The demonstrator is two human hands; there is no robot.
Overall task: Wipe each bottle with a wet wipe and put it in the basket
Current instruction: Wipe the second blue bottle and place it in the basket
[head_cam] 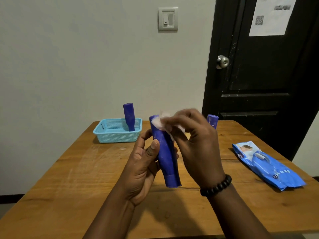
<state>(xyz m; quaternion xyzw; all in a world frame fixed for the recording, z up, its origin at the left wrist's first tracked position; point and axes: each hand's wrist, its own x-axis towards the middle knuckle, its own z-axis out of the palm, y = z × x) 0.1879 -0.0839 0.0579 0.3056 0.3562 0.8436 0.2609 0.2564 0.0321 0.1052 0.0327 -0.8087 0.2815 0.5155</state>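
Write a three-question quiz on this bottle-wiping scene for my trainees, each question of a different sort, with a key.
1. True or false: the light blue plastic mesh basket already has one dark blue plastic bottle standing in it.
2. Which hand presses the white wet wipe on the held dark blue bottle? A) left hand B) right hand
3. Fill in: the blue wet wipe packet lies on the wooden table to the person's ____.

Key: 1 true; 2 B; 3 right. A third blue bottle shows partly behind the right hand.
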